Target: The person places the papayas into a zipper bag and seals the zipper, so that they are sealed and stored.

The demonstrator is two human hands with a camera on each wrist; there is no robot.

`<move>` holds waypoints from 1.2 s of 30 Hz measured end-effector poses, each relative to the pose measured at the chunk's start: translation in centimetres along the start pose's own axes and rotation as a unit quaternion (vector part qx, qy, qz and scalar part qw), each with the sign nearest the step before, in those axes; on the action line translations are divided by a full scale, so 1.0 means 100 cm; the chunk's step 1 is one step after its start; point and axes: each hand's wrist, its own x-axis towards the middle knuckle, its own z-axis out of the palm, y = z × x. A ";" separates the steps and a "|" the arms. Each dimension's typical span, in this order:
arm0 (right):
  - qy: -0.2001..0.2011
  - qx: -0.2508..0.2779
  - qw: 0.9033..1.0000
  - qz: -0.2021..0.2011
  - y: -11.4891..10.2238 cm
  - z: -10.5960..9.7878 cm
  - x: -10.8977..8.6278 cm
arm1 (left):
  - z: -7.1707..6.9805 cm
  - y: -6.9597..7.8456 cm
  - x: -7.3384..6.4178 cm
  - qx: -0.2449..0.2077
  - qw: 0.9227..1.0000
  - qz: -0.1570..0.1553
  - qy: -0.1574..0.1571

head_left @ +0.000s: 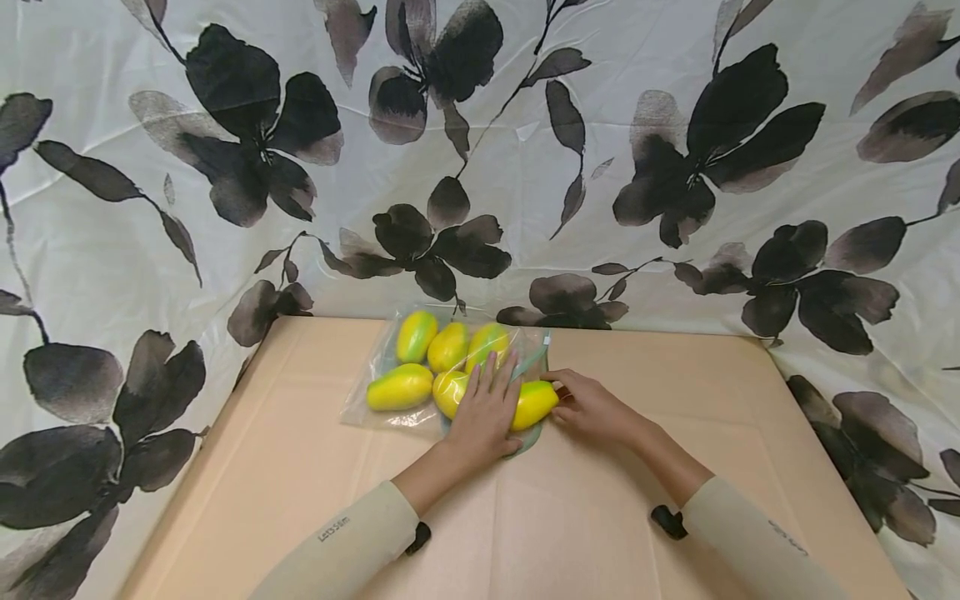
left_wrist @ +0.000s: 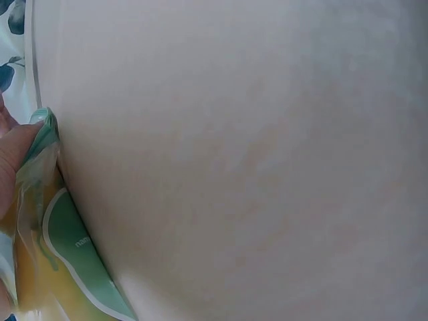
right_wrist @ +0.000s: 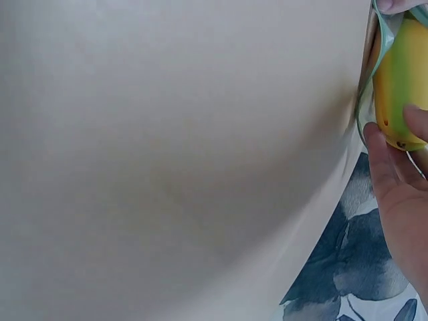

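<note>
A clear zip bag (head_left: 352, 408) with a green-edged mouth lies on the cardboard, holding several yellow-green mangoes (head_left: 400, 387). My left hand (head_left: 486, 417) lies across the bag, fingers spread over it. Its thumb holds the green rim (left_wrist: 45, 130) in the left wrist view. At the bag's mouth, on the right, one mango (head_left: 536, 404) lies partly inside. My right hand (head_left: 592, 407) grips its outer end. In the right wrist view, the thumb is on this mango (right_wrist: 401, 80) and the fingers are under its tip. The left palm hides part of the fruit.
A tan cardboard sheet (head_left: 285, 500) forms the work surface. Behind it and along its sides hangs white cloth (head_left: 540, 183) with dark flowers. Both forearms reach in from the front edge.
</note>
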 end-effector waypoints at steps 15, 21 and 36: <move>0.066 0.034 0.997 0.014 -0.001 0.014 0.023 | -0.002 -0.001 0.001 0.024 1.000 0.000 -0.009; 0.119 0.013 0.990 0.069 -0.005 0.017 0.030 | -0.001 0.000 0.002 0.026 1.000 0.001 -0.013; 0.164 -0.038 0.980 0.109 -0.003 0.015 0.043 | 0.001 0.000 0.002 0.025 1.000 0.010 -0.012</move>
